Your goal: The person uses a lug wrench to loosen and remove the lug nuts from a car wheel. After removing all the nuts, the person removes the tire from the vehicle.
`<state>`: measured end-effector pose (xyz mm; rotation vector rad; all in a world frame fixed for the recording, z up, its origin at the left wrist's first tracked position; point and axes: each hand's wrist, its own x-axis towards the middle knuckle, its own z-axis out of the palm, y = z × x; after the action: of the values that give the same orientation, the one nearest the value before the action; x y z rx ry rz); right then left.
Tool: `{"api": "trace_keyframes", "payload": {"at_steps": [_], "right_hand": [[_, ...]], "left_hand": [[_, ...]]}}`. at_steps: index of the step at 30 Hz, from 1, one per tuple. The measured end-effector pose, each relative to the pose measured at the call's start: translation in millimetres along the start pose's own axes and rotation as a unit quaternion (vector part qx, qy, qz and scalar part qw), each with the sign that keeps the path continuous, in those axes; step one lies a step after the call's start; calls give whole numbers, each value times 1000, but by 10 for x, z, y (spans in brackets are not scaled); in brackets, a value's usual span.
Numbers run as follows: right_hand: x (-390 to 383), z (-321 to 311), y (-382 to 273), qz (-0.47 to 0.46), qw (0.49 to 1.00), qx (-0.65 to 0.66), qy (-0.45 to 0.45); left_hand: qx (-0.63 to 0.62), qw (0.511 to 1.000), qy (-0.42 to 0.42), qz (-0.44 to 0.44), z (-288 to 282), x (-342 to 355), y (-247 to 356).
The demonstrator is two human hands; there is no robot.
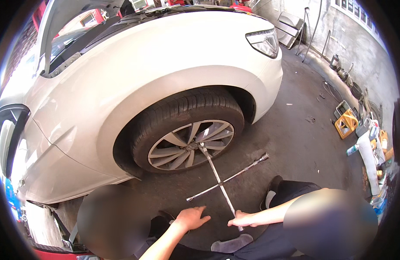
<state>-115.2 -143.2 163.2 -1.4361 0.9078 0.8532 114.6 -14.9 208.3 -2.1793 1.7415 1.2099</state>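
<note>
A chrome four-way lug wrench (220, 183) sticks out from the front wheel (192, 149) of a white car. One socket end meets the wheel near its hub; the cross arms stretch out to either side. Around the outer end of the shaft, my right hand (243, 219) is closed. My left hand (193, 218) is held just below the wrench's left arm, fingers apart and nothing in them. The wheel has silver spokes and a black tyre (184, 110), and sits under the fender arch.
The car's white fender (135, 60) rises ahead, with the hood (72, 15) raised at far left. Along the right wall lie a yellow container (347, 123), a spray can (352, 150) and assorted bottles. A grey shoe (231, 243) shows on the dark floor below my hands.
</note>
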Motion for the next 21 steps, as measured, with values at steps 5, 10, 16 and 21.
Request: {"api": "trace_keyframes", "payload": {"at_steps": [5, 10, 16, 21], "right_hand": [[-262, -76, -205, 7, 999, 28, -33], [-15, 9, -31, 10, 1000, 2, -15], [-125, -13, -134, 5, 1000, -8, -12], [-20, 29, -47, 11, 1000, -21, 13]], "left_hand": [[27, 1000, 11, -10, 93, 43, -135], [24, 999, 22, -9, 180, 25, -171], [18, 999, 34, -14, 143, -7, -138], [27, 997, 77, 9, 205, 4, -172]]}}
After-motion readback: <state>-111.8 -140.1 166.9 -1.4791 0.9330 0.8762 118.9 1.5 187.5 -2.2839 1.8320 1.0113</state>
